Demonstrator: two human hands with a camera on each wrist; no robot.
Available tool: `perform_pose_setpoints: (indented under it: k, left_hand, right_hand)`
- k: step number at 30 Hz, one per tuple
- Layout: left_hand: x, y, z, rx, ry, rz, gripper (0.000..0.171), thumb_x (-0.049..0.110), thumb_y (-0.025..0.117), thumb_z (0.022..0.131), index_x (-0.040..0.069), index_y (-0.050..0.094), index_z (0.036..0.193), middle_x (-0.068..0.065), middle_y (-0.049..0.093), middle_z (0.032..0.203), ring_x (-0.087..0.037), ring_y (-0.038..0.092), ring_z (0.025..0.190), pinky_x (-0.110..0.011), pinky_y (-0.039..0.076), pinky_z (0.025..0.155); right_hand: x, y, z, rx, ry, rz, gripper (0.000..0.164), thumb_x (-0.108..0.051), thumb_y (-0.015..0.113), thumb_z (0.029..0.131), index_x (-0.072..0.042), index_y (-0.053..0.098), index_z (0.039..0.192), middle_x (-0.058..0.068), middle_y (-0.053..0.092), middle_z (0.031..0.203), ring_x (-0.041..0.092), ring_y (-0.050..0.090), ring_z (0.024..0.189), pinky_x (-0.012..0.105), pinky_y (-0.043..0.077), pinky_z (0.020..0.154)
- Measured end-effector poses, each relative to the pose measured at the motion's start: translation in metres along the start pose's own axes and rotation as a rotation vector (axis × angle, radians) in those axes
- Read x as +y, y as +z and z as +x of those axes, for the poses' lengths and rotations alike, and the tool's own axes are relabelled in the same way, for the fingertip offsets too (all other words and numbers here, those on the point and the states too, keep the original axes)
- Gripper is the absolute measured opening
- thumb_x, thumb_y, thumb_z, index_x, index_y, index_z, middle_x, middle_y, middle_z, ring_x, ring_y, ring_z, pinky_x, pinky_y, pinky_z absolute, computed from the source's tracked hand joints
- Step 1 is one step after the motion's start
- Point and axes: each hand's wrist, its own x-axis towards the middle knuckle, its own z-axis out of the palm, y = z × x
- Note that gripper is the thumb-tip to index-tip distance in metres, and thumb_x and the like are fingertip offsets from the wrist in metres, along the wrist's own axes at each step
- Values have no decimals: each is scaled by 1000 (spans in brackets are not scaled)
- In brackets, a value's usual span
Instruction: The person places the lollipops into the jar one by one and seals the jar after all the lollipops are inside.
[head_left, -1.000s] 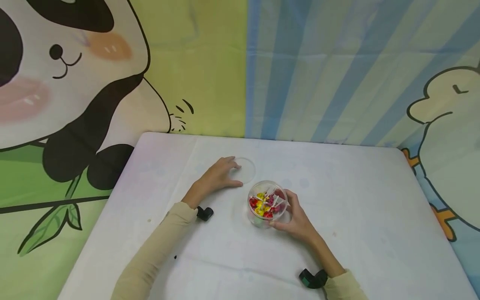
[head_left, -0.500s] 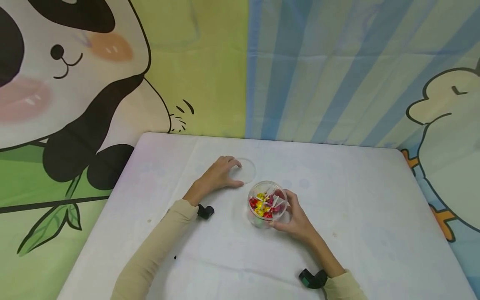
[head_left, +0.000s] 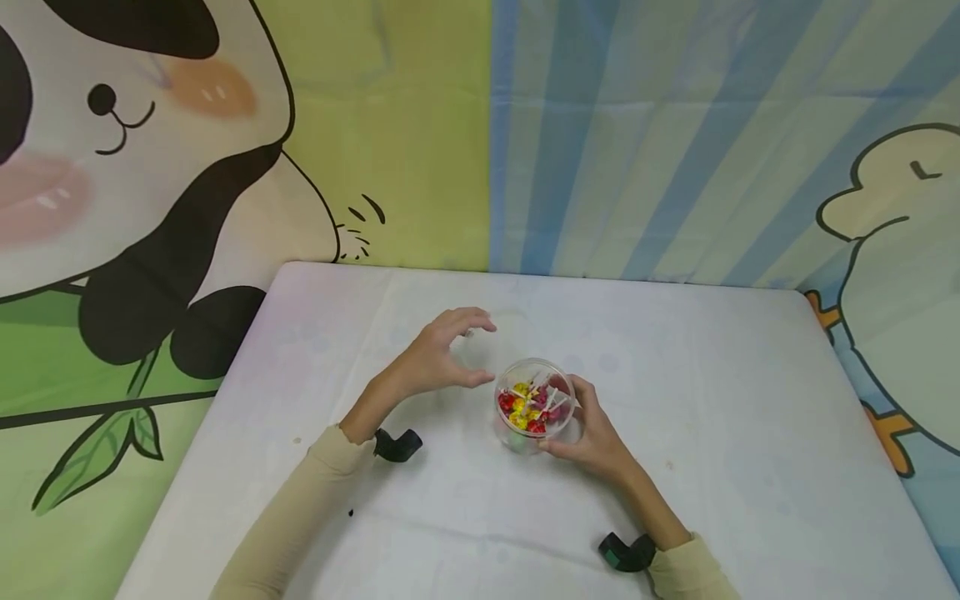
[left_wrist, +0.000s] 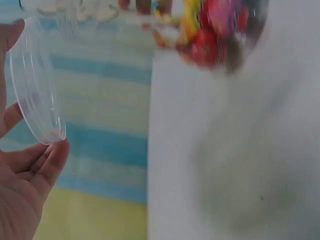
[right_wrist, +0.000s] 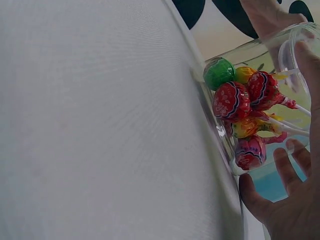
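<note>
My left hand (head_left: 435,354) is raised above the white table, left of the jar. The left wrist view shows it pinching a clear round plastic lid (left_wrist: 37,85) by the edge between thumb and fingers. My right hand (head_left: 596,437) grips the right side of a clear round jar (head_left: 516,442), which stands upright with its top uncovered. Inside lie several lollipops (right_wrist: 231,100) in red, yellow, green and pink wrappers, their white sticks pointing up.
The white-covered table (head_left: 712,375) ends at a cloth backdrop (head_left: 600,142) with a cartoon panda and stripes. A tiny dark speck (head_left: 350,512) lies near the left forearm. Black wrist cameras (head_left: 626,552) sit low beside the wrists.
The left hand has lifted the clear lid off the table and shifted it slightly toward the jar. The right hand and jar stay in place.
</note>
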Motion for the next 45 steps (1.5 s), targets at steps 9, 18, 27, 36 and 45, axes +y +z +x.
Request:
perform_pose_setpoints:
  k: [9,18,27,36,45]
  left_hand:
    - [40,12,-17,-74,257,181,64,45,85,63,16,64,117,-11,55,134,-22,50,120,-37,51,97]
    - [39,18,-5,-111,333,211,67,47,86,63,17,65,120,-11,57,133,-24,52,118,-36,50,97]
    - [42,23,-4,-102,380,228,70,44,89,59,14,67,119,-13,57,133,-25,53,115,-36,52,95]
    - [37,17,8,-234,420,187,67,46,85,66,13,66,121,-12,55,136,-26,52,118,-35,50,99]
    - [27,13,16,-365,415,60,64,36,81,71,11,61,127,-12,46,147,-25,46,128,-37,44,107]
  right_hand:
    - [0,1,1,-11,-22,8,96,-6,85,67,-5,26,143,22,40,146,42,35,136,65,39,103]
    - [3,1,0,-9,-49,23,99,-1,84,65,0,25,144,23,39,147,24,41,135,62,41,102]
    - [0,1,-1,-13,-26,33,99,-3,84,66,-4,25,145,20,39,148,25,40,134,65,39,103]
    - [2,1,-2,-3,-52,30,96,-4,84,67,-5,26,144,21,40,146,-1,38,131,67,39,101]
    - [2,0,-1,-8,-59,28,95,-5,84,68,-3,27,143,21,41,145,-6,36,131,67,40,100]
